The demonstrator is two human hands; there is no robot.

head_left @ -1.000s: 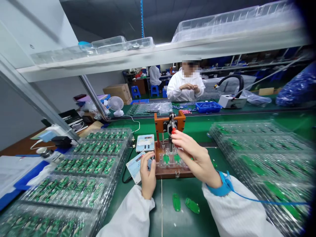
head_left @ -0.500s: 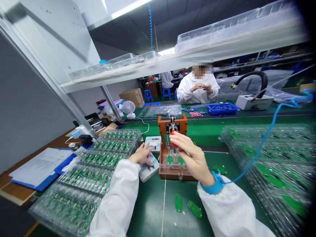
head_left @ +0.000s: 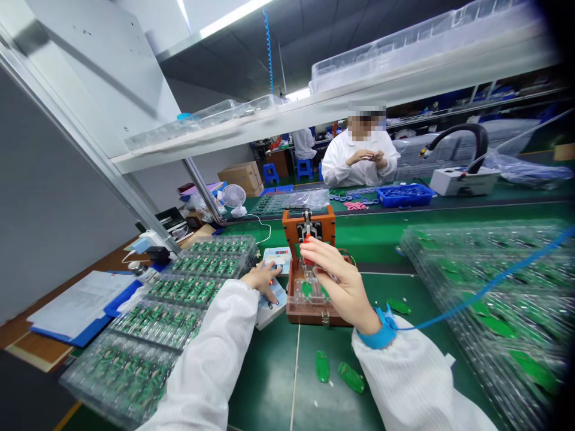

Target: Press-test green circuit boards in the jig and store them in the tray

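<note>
Two hands [head_left: 335, 278], no legible writing

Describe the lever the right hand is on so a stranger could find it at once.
Start at the brown wooden fixture mid-bench on the green mat. On its upright orange back panel sits a metal toggle lever, touched by the right hand. Only it has a red tip.

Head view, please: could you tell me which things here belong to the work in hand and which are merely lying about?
In use: right hand on red lever of wooden fixture; left hand on tester box.

Lying about: two green boards, small fan, blue bin, clipboard.
</note>
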